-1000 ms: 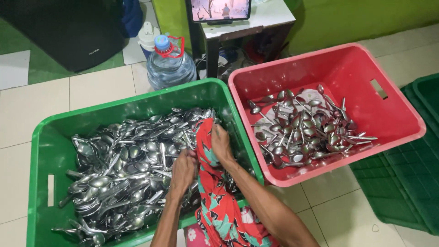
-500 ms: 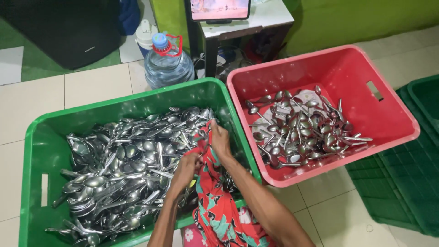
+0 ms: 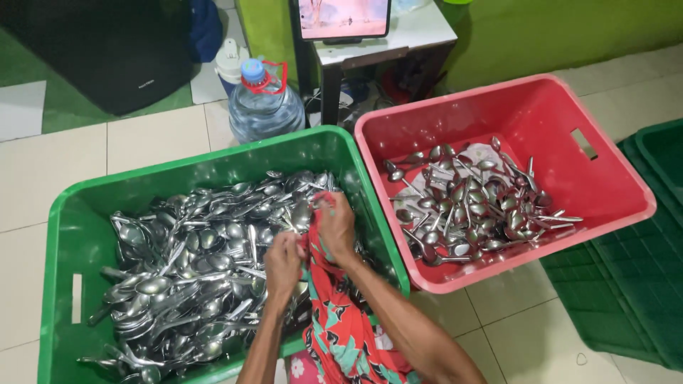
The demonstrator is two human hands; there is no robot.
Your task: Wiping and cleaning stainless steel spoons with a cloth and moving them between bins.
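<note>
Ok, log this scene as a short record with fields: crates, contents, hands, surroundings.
Left crate: green crate, heaped with metal spoons
Right crate: red crate, a smaller pile of spoons in it
Left hand: left hand grips the red patterned cloth over the green crate
Right hand: right hand grips the same cloth higher up
Behind: water jug, small table with a lit screen
Right edge: dark green crates
Floor: pale tiles

Red crate (image 3: 605, 135) of spoons, water jug (image 3: 263, 107), dark green crate (image 3: 640, 284), tablet (image 3: 343, 18).
</note>
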